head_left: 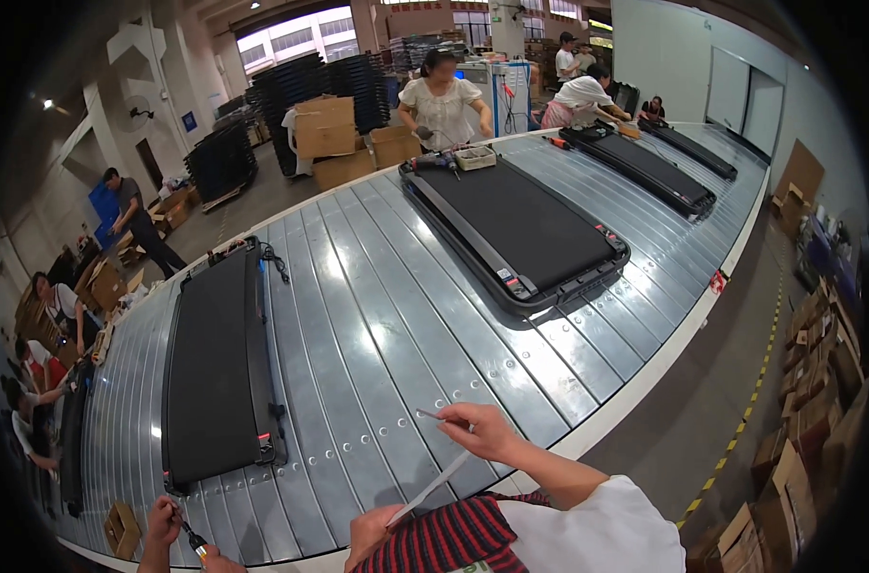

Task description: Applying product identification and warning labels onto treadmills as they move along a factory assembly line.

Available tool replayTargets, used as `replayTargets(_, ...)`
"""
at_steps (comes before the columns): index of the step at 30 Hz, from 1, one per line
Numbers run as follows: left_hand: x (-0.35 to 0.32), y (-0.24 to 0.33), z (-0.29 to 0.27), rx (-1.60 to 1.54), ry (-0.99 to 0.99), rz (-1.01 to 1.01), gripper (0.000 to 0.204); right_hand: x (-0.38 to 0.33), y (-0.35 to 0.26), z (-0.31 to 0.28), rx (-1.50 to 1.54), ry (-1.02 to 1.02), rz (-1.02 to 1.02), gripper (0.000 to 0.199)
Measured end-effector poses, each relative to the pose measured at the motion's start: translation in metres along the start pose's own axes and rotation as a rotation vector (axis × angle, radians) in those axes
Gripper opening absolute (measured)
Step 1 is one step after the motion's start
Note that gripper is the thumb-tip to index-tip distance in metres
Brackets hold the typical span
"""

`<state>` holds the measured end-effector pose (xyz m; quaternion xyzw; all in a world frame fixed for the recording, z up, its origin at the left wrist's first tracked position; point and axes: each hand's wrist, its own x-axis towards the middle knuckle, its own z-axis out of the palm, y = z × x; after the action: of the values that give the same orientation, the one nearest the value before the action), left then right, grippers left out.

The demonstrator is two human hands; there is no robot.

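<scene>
My left hand [369, 531], beside a red-and-black striped cloth sleeve, is closed on the lower end of a narrow white strip [432, 488]. The strip slants up to just below my right hand [480, 432]. My right fingers pinch a short, thin greyish piece [427, 414]; I cannot tell if it belongs to the same strip. Both hands are above the near edge of a metal slat conveyor [343, 377]. Ahead to the left lies a black walking pad treadmill [214, 368], and a second treadmill [520, 224] is farther off to the right.
At lower left, a co-worker's hands [163, 520] hold a dark screwdriver-like tool [196, 542]. Across the conveyor stands a person [442, 107] near a parts tray [475, 158] and power drill. More treadmills [640, 170] lie farther along. Cardboard boxes [788, 487] line the right side.
</scene>
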<state>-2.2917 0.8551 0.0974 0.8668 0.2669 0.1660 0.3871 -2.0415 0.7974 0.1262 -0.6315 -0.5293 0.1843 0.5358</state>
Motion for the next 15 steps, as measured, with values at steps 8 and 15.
replayTargets(8,-0.005,0.001,-0.008,-0.014,-0.02,0.031,0.021,-0.002,-0.002,0.011,0.001,-0.026,0.011,0.015)
replayTargets(15,-0.012,-0.009,-0.01,-0.007,-0.02,0.042,0.023,-0.002,-0.005,0.018,0.007,-0.051,0.003,0.016)
